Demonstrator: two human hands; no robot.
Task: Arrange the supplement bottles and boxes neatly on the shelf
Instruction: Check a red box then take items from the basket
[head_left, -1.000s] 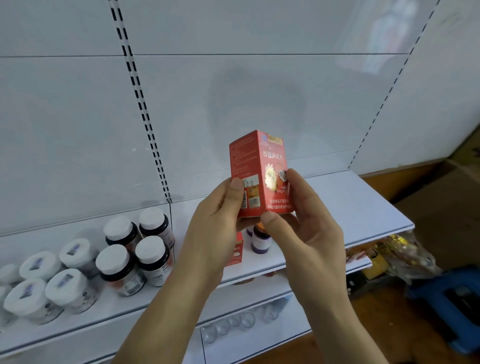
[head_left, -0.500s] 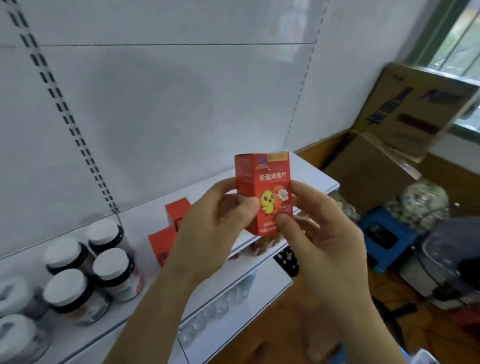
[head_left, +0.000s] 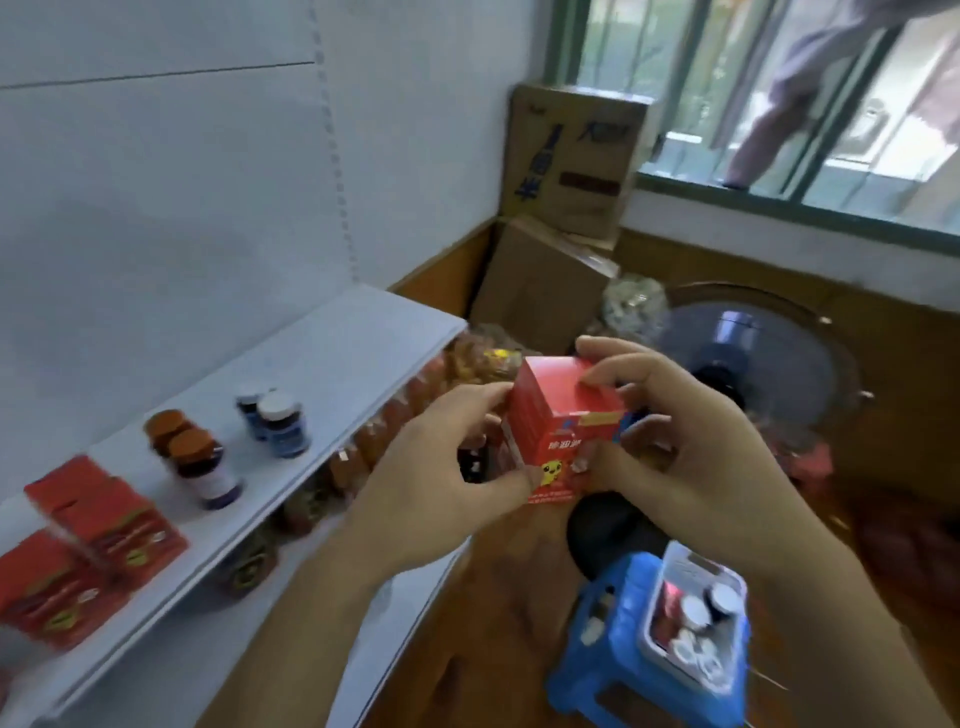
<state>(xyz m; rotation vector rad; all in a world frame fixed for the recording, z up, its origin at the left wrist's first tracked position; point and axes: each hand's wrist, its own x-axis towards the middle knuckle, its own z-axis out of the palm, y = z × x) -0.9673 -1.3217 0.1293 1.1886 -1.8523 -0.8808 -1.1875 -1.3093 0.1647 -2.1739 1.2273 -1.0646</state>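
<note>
Both hands, left hand (head_left: 441, 483) and right hand (head_left: 670, 441), pinch the red supplement box (head_left: 563, 426) well off the white shelf (head_left: 332, 358); loosened fingers could drop it floorward.

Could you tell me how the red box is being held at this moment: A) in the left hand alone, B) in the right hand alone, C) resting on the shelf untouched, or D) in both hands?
D: the left hand and the right hand both grip the red box from either side, off the white shelf.
</note>
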